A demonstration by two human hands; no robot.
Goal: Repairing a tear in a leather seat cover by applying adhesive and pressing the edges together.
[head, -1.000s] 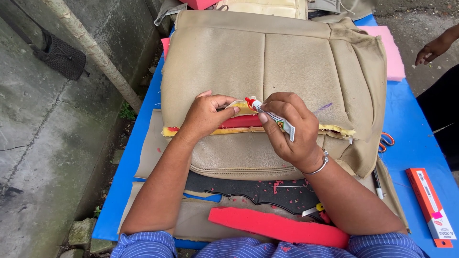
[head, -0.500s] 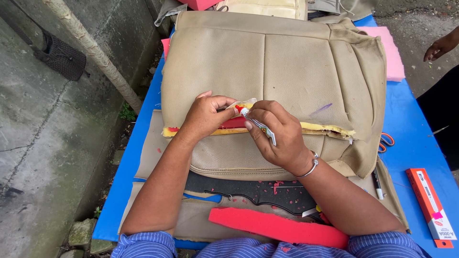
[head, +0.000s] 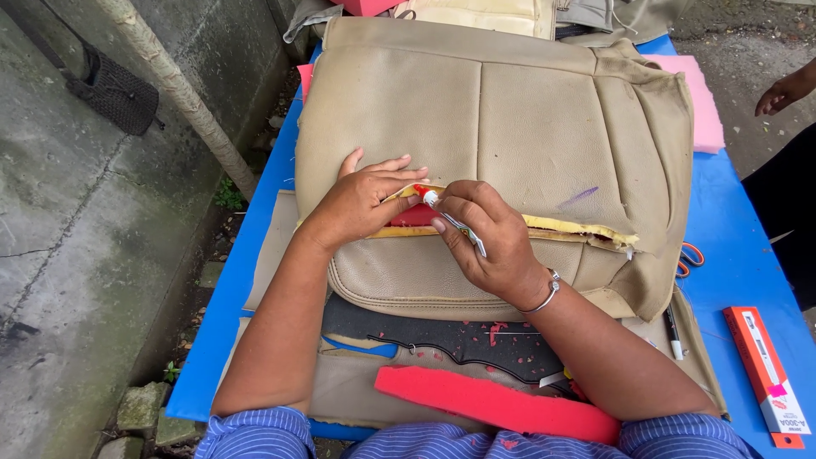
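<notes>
- Whereas a second earlier the small glue tube (head: 455, 223) stood lifted clear of the seam, its red tip now touches the open seam of the beige seat cover (head: 510, 127) on the blue surface (head: 739, 263).
- The right hand (head: 489, 242) has its fingers pinched round the tube.
- The left hand (head: 361, 200), fingers spread flat, presses the cover beside the red foam showing in the gap; gluing appears under way.
</notes>
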